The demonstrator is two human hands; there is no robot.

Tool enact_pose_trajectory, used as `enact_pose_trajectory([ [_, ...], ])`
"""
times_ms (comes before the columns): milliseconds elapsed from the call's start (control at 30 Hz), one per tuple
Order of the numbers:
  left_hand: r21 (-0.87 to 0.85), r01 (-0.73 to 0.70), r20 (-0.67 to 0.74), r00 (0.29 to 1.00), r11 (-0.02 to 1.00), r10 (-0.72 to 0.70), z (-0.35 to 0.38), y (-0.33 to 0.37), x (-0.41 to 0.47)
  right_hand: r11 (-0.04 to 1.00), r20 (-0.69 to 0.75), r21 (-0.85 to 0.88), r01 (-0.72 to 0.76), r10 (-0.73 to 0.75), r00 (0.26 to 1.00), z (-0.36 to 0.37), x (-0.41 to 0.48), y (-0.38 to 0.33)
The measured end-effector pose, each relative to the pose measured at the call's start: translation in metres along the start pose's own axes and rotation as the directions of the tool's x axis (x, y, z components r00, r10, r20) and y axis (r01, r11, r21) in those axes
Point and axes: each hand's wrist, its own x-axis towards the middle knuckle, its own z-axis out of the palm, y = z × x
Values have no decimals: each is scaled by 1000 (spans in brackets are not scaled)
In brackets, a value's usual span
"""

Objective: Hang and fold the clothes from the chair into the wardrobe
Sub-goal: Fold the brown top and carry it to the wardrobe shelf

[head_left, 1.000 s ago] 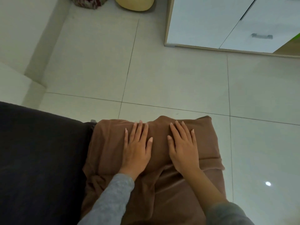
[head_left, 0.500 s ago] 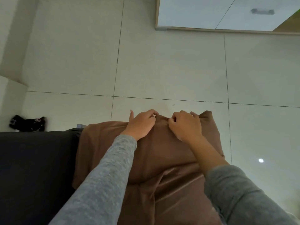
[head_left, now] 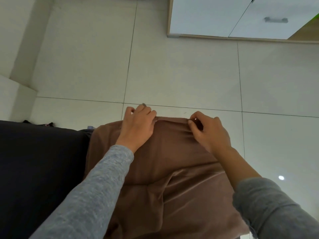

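A small dark item (head_left: pixel 37 123) lies half hidden behind a dark cloth (head_left: pixel 39 161) at left, beside the brown garment (head_left: pixel 164 169), near end cut off, whose far edge the left hand (head_left: pixel 138 125) and right hand (head_left: pixel 208 131) pinch, floor tiles (head_left: pixel 181 75) stretching to a cropped white cabinet (head_left: pixel 215 16).

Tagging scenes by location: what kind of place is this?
Probably a room in a home, perhaps a bedroom: pale tiled floor, a white cabinet with a metal handle, and a brown garment that the left hand and right hand grip at its far edge.
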Motion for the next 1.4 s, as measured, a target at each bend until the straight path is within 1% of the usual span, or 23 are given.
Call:
enact_pose_trajectory([
  [67, 88, 54, -18, 998, 995, -52, -6, -6, -6, 992, 38, -126, -6, 11, 999, -9, -7, 9],
  [133, 140, 121, -22, 993, 983, -119, -12, -11, -14, 980, 58, -200, -26, 39, 998, -19, -17, 19],
  [233, 154, 212, 15, 976, 965, -217, -18, -10, -30, 955, -6, -275, -111, 114, 993, -28, -38, 28],
  [267, 135, 235, 21, 970, 963, -240, -20, -9, -35, 938, -44, -303, -168, 163, 986, -29, -45, 31],
  [333, 86, 276, 16, 960, 957, -278, -25, -6, -48, 890, -103, -323, -322, 305, 947, -29, -62, 39],
  [400, 39, 304, 3, 953, 952, -304, -31, -8, -60, 835, -141, -294, -465, 444, 885, -26, -82, 51],
  [433, 17, 302, -2, 953, 953, -302, -34, -9, -67, 812, -156, -271, -516, 492, 856, -25, -93, 57],
  [500, -38, 252, -11, 967, 967, -253, -39, -12, -82, 780, -187, -255, -572, 540, 820, -21, -114, 70],
  [567, -99, 155, -19, 987, 983, -158, -43, -15, -96, 765, -205, -176, -619, 586, 784, -17, -129, 80],
  [667, -138, 64, -29, 997, 988, -69, -47, -16, -112, 753, -196, 126, -646, 658, 727, -18, -141, 77],
  [767, -103, 68, -37, 997, 992, -72, -58, -11, -128, 696, -208, 360, -622, 710, 673, -22, -146, 69],
  [833, -118, 138, -19, 990, 983, -141, -66, -5, -143, 643, -226, 519, -563, 739, 635, -24, -150, 63],
  [867, -144, 174, 2, 985, 974, -175, -68, -2, -150, 631, -249, 558, -539, 747, 617, -24, -152, 62],
  [900, -173, 201, 24, 980, 964, -200, -70, 2, -159, 635, -277, 561, -531, 748, 603, -24, -155, 61],
  [967, -229, 197, 65, 980, 953, -187, -75, 13, -181, 658, -331, 521, -544, 743, 582, -25, -163, 59],
  [1033, -285, 199, 138, 976, 937, -166, -73, 25, -204, 666, -343, 515, -540, 737, 582, -23, -173, 62],
  [1100, -300, 235, 218, 960, 924, -173, -67, 36, -228, 673, -306, 510, -536, 724, 618, -17, -185, 64],
  [1167, -312, 310, 282, 933, 898, -224, -58, 46, -246, 707, -238, 456, -540, 682, 692, -10, -196, 63],
  [1233, -302, 403, 356, 888, 864, -290, -50, 54, -259, 761, -141, 388, -519, 606, 783, -1, -205, 60],
  [1267, -289, 424, 377, 875, 858, -305, -45, 56, -264, 777, -94, 354, -520, 583, 807, 4, -207, 58],
  [1300, -281, 419, 378, 875, 863, -302, -43, 58, -267, 784, -62, 327, -527, 575, 816, 8, -209, 57],
  [1333, -276, 388, 347, 894, 879, -285, -43, 61, -270, 783, -56, 309, -539, 581, 812, 12, -210, 56],
  [1400, -264, 324, 267, 930, 908, -254, -45, 65, -273, 767, -115, 223, -602, 634, 765, 17, -210, 49],
])
